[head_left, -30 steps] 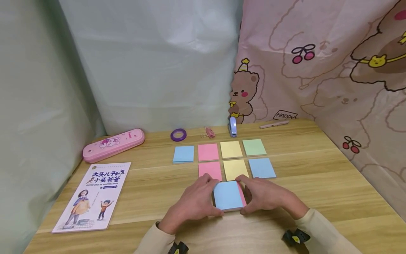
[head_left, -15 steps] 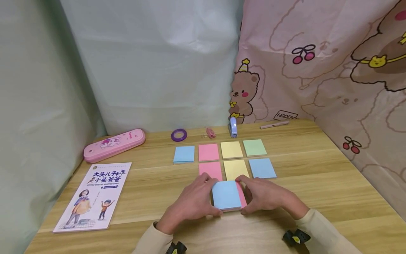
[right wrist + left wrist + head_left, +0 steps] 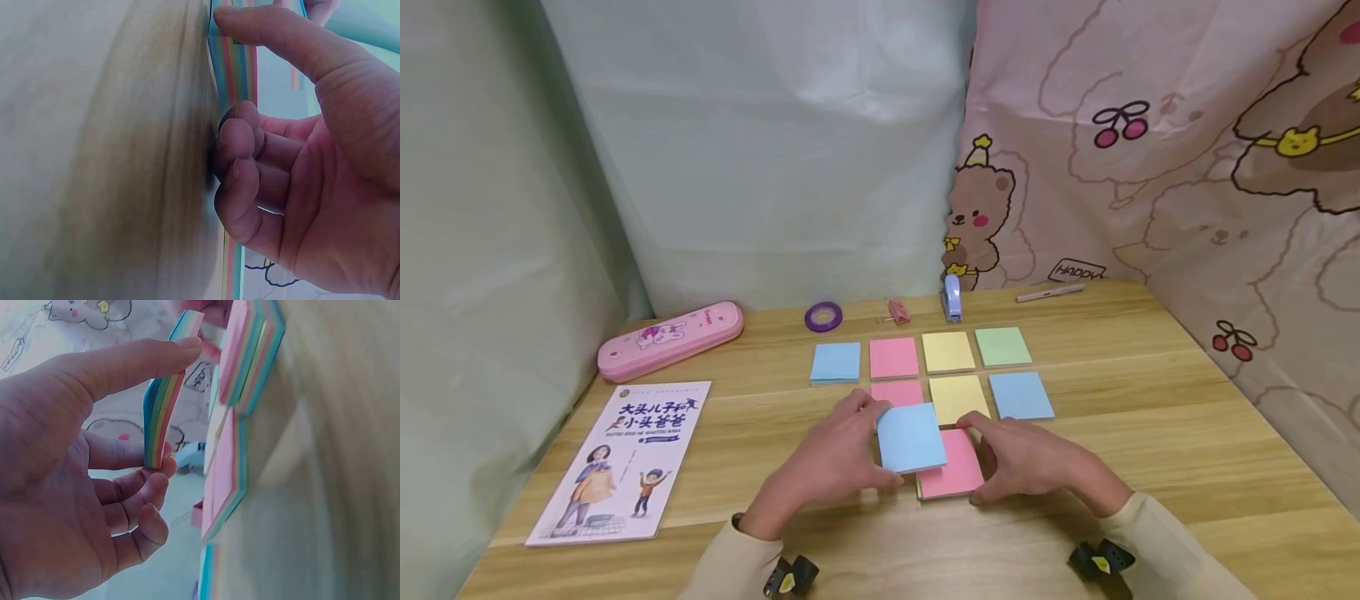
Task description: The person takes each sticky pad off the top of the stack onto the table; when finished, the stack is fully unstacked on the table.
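My left hand [image 3: 838, 462] pinches a blue-topped pad of sticky notes [image 3: 912, 437] between thumb and fingers, lifted off and shifted left; its rainbow edge [image 3: 161, 406] shows in the left wrist view. My right hand [image 3: 1026, 458] holds the rest of the stack, now pink on top [image 3: 953, 475], against the wooden table [image 3: 1150, 433]; the thumb and curled fingers clamp its striped edge [image 3: 234, 69]. Beyond the hands lie two rows of coloured pads [image 3: 951, 371].
A children's book [image 3: 617, 462] lies at the left, a pink pencil case [image 3: 670, 340] behind it. Purple tape roll [image 3: 823, 317], pink clip [image 3: 896, 312], small blue stapler [image 3: 952, 298] and a pen [image 3: 1049, 292] line the back edge. Curtains close off the table's far sides.
The left hand has lifted the blue-topped pad off the stack and carried it left and away from me, uncovering the pink layer. The right hand has stayed on the stack.
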`<state>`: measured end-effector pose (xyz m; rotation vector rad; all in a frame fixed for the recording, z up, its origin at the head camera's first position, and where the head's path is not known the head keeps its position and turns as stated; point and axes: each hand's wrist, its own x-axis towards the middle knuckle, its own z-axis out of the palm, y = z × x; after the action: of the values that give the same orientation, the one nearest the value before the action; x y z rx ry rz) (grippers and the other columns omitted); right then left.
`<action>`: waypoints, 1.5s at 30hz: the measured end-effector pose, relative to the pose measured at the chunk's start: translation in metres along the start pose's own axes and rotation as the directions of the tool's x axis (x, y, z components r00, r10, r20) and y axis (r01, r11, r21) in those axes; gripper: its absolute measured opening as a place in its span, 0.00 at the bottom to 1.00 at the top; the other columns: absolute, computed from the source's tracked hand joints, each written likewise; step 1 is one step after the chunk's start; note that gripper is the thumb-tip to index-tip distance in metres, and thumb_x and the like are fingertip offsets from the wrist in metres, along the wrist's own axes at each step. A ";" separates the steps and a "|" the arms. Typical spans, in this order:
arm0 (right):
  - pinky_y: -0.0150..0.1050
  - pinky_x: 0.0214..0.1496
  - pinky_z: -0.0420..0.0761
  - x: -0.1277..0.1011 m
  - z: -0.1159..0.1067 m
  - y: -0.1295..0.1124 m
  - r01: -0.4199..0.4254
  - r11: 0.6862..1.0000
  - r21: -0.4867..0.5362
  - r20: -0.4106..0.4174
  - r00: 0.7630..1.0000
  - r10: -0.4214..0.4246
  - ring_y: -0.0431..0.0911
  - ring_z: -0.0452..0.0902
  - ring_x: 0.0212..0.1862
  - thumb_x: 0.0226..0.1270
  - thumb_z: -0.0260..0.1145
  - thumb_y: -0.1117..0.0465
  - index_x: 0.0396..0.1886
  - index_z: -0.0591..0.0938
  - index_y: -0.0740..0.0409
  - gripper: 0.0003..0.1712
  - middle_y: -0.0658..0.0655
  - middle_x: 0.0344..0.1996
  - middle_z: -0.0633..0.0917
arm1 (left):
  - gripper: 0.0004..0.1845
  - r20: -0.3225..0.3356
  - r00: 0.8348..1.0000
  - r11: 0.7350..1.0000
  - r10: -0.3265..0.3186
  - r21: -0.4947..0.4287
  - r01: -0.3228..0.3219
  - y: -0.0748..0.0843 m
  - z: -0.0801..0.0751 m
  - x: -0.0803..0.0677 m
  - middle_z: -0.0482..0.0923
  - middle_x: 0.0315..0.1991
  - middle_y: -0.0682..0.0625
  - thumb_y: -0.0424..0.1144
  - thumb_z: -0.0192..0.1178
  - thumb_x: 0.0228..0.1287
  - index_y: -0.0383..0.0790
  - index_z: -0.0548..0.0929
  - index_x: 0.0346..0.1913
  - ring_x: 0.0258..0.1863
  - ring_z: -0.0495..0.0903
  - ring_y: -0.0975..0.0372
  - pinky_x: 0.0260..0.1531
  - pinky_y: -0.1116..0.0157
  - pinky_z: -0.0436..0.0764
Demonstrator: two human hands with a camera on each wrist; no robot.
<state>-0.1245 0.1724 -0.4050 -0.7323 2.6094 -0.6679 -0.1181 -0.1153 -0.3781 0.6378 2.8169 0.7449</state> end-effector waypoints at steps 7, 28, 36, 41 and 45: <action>0.34 0.32 0.74 0.000 -0.001 0.000 0.002 1.000 0.005 0.002 1.000 -0.002 0.37 0.73 0.31 0.48 0.84 0.45 0.71 0.71 0.52 0.51 0.42 0.28 0.80 | 0.53 -0.043 0.997 0.998 -0.065 -0.006 0.065 -0.013 -0.021 -0.003 0.73 0.67 0.44 0.48 0.86 0.44 0.37 0.74 0.75 0.65 0.75 0.52 0.61 0.46 0.83; 0.34 0.33 0.75 0.000 0.000 0.001 -0.007 1.000 0.017 0.010 1.000 0.006 0.37 0.73 0.32 0.49 0.85 0.45 0.71 0.71 0.53 0.52 0.42 0.29 0.81 | 0.51 -0.020 0.996 0.996 -0.087 -0.033 0.086 -0.082 -0.047 0.000 0.70 0.67 0.35 0.41 0.84 0.51 0.30 0.70 0.76 0.60 0.77 0.46 0.67 0.41 0.79; 0.34 0.32 0.74 0.001 0.001 0.001 -0.005 1.000 0.016 0.016 1.000 0.005 0.37 0.73 0.31 0.49 0.85 0.45 0.71 0.71 0.53 0.52 0.43 0.28 0.81 | 0.51 0.048 0.995 0.994 -0.093 -0.045 0.095 -0.099 -0.040 0.005 0.70 0.65 0.35 0.42 0.83 0.52 0.29 0.69 0.76 0.58 0.75 0.49 0.69 0.43 0.77; 0.34 0.31 0.74 0.001 0.001 0.000 -0.007 1.000 0.008 0.014 1.000 0.006 0.37 0.72 0.30 0.49 0.85 0.45 0.71 0.71 0.53 0.51 0.43 0.28 0.81 | 0.52 0.072 0.993 0.995 -0.089 -0.044 0.092 -0.103 -0.037 0.007 0.70 0.65 0.33 0.44 0.83 0.53 0.30 0.68 0.77 0.61 0.75 0.46 0.70 0.41 0.75; 0.34 0.31 0.73 0.001 0.001 0.000 -0.014 1.000 0.003 0.014 1.000 0.014 0.37 0.72 0.30 0.49 0.85 0.45 0.71 0.71 0.53 0.51 0.43 0.28 0.80 | 0.51 0.084 0.993 0.996 -0.086 -0.034 0.089 -0.104 -0.036 0.008 0.71 0.64 0.33 0.44 0.82 0.53 0.32 0.68 0.78 0.61 0.76 0.47 0.70 0.41 0.75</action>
<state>-0.1252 0.1713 -0.4055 -0.7148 2.5978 -0.6610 -0.1717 -0.2092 -0.4000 0.5236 2.7291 0.7359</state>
